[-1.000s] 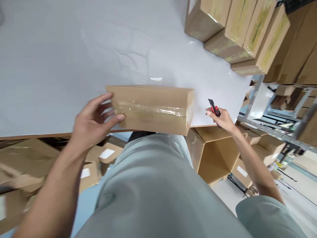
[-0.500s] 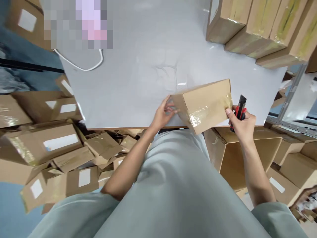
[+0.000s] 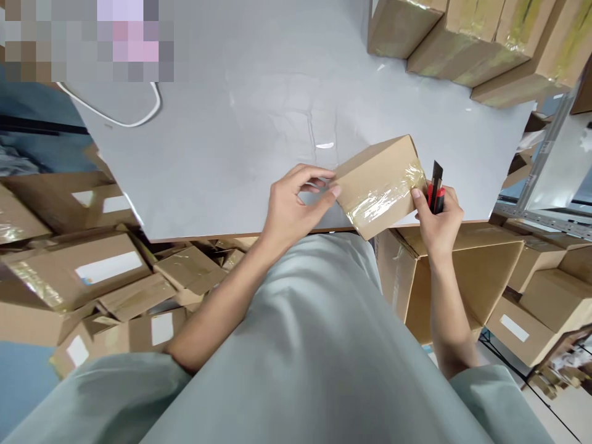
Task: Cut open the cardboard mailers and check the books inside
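Note:
A small taped cardboard box (image 3: 377, 185) lies at the near edge of the grey table (image 3: 240, 142), turned at an angle. My left hand (image 3: 296, 206) grips its left end, fingers curled on the top and side. My right hand (image 3: 437, 216) is closed around a red and black utility knife (image 3: 436, 185), blade end pointing up, and its thumb rests against the box's right end.
Several taped cartons (image 3: 467, 37) are stacked at the table's far right. An open empty carton (image 3: 462, 277) stands below the table on the right. Many small labelled boxes (image 3: 106, 277) are piled on the floor at left. A white cable (image 3: 115, 117) lies far left. Metal shelving (image 3: 550, 179) stands right.
The box has turned from lying crosswise to an angle and shifted right. My right hand with the knife has come up against its right end; my left hand has closed on its left end.

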Demonstrator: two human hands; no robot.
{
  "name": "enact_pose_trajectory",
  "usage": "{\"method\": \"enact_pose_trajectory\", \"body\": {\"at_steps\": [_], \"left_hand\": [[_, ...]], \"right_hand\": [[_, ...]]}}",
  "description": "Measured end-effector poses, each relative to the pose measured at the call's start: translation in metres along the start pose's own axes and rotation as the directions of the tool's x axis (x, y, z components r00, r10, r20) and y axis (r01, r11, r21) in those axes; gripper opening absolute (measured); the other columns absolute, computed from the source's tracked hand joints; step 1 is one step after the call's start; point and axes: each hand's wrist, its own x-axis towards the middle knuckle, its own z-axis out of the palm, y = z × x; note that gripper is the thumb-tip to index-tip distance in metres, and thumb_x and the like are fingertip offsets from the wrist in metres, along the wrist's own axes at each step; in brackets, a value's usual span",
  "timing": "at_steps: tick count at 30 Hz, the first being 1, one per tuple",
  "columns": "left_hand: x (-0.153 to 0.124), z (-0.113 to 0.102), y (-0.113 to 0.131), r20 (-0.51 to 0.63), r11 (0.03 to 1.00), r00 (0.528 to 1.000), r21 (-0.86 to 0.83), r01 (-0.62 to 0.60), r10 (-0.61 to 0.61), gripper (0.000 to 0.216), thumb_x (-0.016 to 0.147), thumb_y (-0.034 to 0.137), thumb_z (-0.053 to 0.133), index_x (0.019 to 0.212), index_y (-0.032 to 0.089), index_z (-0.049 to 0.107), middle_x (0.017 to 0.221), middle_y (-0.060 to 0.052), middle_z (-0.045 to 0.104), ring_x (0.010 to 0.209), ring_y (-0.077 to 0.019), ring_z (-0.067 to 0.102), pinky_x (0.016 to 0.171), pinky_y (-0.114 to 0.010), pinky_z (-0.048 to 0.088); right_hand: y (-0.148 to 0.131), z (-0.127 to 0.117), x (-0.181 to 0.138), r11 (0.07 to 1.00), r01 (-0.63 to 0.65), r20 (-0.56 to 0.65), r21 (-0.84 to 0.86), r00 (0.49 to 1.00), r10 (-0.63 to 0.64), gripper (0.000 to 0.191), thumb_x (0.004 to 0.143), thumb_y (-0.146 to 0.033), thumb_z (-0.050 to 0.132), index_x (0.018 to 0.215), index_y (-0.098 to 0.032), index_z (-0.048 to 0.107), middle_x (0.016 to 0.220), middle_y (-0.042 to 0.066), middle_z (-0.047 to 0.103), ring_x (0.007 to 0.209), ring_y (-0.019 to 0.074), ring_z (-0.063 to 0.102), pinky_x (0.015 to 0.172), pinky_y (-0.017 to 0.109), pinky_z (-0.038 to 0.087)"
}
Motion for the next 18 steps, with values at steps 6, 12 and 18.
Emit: {"method": "enact_pose_trajectory", "body": {"at_steps": [6,12,18], "left_hand": [[-0.003,0.006,0.003,-0.031,0.999,0.999,-0.039,0.027,-0.028,0.02,0.095,0.043,0.086,0.108,0.028,0.083,0.114,-0.004,0.08,0.096,-0.0183,0.077,0.095,-0.038,0.068],[-0.004,0.004,-0.001,-0.039,0.999,0.999,-0.038,0.037,-0.038,0.023,0.093,0.043,0.09,0.111,0.028,0.085,0.112,-0.004,0.08,0.096,-0.0189,0.077,0.094,-0.039,0.068],[-0.003,0.004,-0.002,-0.035,0.999,0.999,-0.032,0.022,-0.023,0.022,0.092,0.04,0.091,0.112,0.03,0.085,0.112,-0.004,0.08,0.097,-0.0203,0.077,0.093,-0.04,0.068]], "right_hand": [[-0.032,-0.024,-0.031,1.0,-0.024,-0.046,0.006,0.999,0.024,0.049,0.111,-0.054,0.057,0.151,-0.027,0.06,0.127,0.012,0.067,0.114,0.0277,0.072,0.098,0.047,0.062],[-0.077,-0.024,-0.075,0.998,0.044,0.315,0.053,0.947,-0.059,0.033,0.114,-0.042,0.051,0.142,-0.028,0.062,0.119,0.008,0.076,0.096,0.0234,0.076,0.078,0.035,0.062],[-0.088,-0.012,-0.075,0.984,0.175,0.402,-0.034,0.904,-0.146,0.039,0.116,-0.033,0.048,0.146,-0.027,0.072,0.124,0.01,0.076,0.099,0.0221,0.078,0.084,0.033,0.065]]}}
